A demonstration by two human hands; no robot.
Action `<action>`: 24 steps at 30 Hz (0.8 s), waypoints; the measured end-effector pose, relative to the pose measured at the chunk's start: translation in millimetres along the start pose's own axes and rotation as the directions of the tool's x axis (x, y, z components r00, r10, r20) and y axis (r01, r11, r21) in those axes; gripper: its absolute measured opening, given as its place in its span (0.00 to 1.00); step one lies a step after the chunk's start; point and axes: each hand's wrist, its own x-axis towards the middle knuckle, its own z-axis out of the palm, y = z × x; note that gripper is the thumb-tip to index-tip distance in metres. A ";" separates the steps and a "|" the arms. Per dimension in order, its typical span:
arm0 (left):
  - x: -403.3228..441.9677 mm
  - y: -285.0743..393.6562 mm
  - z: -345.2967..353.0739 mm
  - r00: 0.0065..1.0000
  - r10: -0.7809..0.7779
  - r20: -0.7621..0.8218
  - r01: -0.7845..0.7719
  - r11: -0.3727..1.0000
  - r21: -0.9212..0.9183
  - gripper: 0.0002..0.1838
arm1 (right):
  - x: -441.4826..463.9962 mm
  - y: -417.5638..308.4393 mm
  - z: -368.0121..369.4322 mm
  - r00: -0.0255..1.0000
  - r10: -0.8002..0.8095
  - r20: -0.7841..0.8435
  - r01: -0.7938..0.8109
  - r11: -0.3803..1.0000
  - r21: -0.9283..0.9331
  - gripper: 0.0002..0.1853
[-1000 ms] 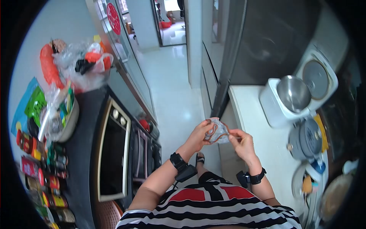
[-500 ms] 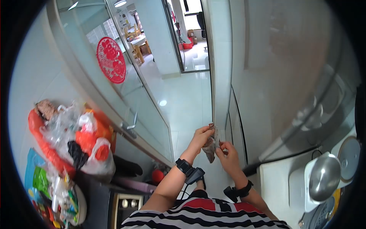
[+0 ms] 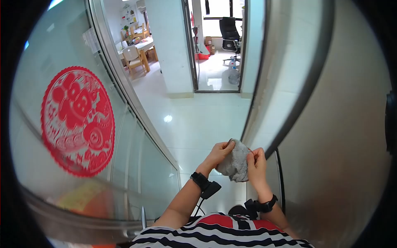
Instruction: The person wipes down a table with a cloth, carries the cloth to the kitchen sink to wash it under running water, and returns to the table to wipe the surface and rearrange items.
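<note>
A grey, fuzzy cloth (image 3: 237, 163) with a thin brownish edge hangs between my hands, in front of my body. My left hand (image 3: 218, 154) pinches its upper left corner between thumb and fingers. At the cloth's right edge, my right hand (image 3: 257, 164) has its fingertips closed on the upper corner. The lower part droops in loose folds. Dark straps with small black boxes sit on both wrists.
A glass door (image 3: 136, 144) with a round red paper-cut (image 3: 78, 122) stands at the left. A wall edge and a shiny panel (image 3: 351, 124) rise close on the right. Pale floor tiles (image 3: 198, 120) lead toward a table (image 3: 144, 44) and an office chair (image 3: 230, 33).
I have moved forward into the doorway; the bags and counter have left the view. The cloth, bunched before, is now spread wider between my hands.
</note>
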 end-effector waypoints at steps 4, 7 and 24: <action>12.6 1.7 -36.2 0.991 0.025 -0.131 -0.020 0.999 0.039 0.23 | 44.5 0.5 32.4 0.976 0.121 0.181 -0.164 0.955 0.247 0.09; 30.8 14.4 -66.7 0.982 0.051 -0.183 -0.064 0.996 -0.067 0.24 | 80.1 -3.6 65.2 0.930 0.158 0.331 -0.296 0.857 0.422 0.09; 17.7 25.1 -97.8 0.816 0.261 -0.515 -0.156 0.959 0.237 0.13 | 100.3 -13.8 95.1 0.864 0.061 0.501 -0.376 0.740 0.558 0.07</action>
